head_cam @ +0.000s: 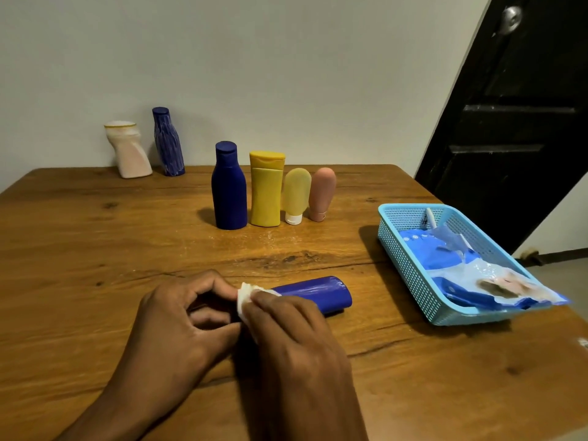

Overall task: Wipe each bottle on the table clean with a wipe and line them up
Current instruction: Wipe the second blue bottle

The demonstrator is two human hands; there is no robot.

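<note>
From the head view, a blue bottle (313, 293) lay on its side near the front of the wooden bench (95, 249). The left hand (181, 316) was curled around its hidden end, fingers bent inward. The right hand (286, 332) pinched a white wipe (245, 297) and pressed it against the bottle's body, just beside the left fingers.

Further back, four bottles stood in a close row: a dark blue bottle (229, 186), a yellow bottle (266, 187), a pale yellow tube (296, 195) standing on its white cap, and a pink tube (322, 194), also cap-down. Well apart, by the wall, stood a white bottle (129, 149) and a streaked blue bottle (168, 141), both smeared. At the right edge sat a light blue basket (410, 268) holding a blue wipes packet (471, 275).
</note>
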